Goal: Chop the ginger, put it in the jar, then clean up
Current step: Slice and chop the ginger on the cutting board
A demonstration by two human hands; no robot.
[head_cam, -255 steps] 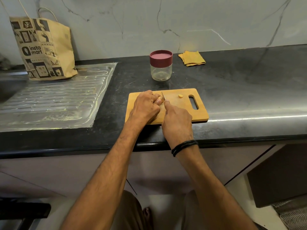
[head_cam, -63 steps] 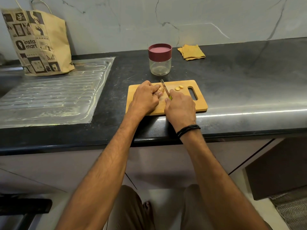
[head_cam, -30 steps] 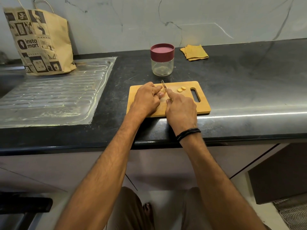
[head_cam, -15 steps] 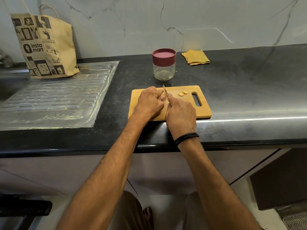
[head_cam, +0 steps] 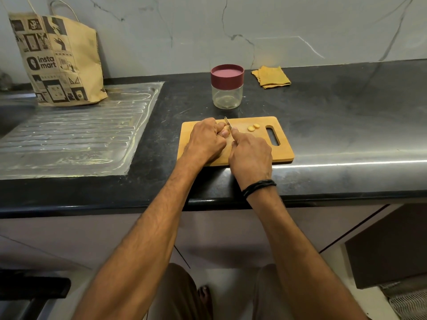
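A wooden cutting board (head_cam: 280, 152) lies on the black counter. My left hand (head_cam: 204, 140) grips a piece of ginger (head_cam: 226, 128) on the board's left half; most of the ginger is hidden by my fingers. My right hand (head_cam: 250, 155) grips a small knife (head_cam: 227, 121) whose blade lies against the ginger. Two cut ginger slices (head_cam: 253, 127) lie on the board near its handle slot. An empty glass jar (head_cam: 227, 86) with a maroon lid on stands behind the board.
A folded yellow cloth (head_cam: 270, 76) lies by the wall, right of the jar. A printed paper bag (head_cam: 56, 60) stands at the back left on the steel draining board (head_cam: 74, 132). The counter's front edge (head_cam: 323, 196) runs below my wrists.
More than two seconds ago a second slice came to lie beside the first on the board. Since then both hands have stayed on the ginger, with the knife working against it.
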